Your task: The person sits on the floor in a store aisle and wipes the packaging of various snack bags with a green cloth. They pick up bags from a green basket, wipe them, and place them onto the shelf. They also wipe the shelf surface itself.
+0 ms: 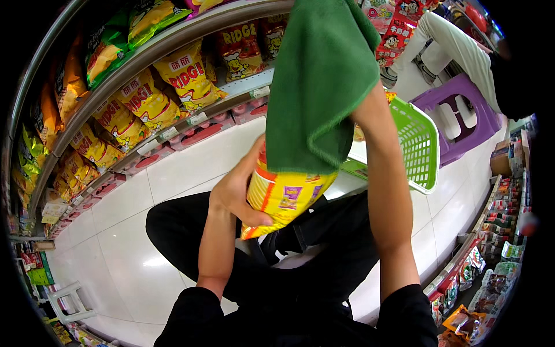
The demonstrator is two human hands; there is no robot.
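A yellow snack bag hangs tilted above my crossed legs, its lower left part gripped by my left hand, thumb across the front. A green cloth drapes over the bag's upper part and hides it. My right hand is mostly covered by the cloth; only its wrist side shows at the cloth's right edge, so its fingers and what they hold cannot be seen.
Shelves of snack bags curve along the left. At right stand a green and white plastic basket and a purple stool, with a person's legs beside it. Another goods shelf runs down the right; a white stool is lower left.
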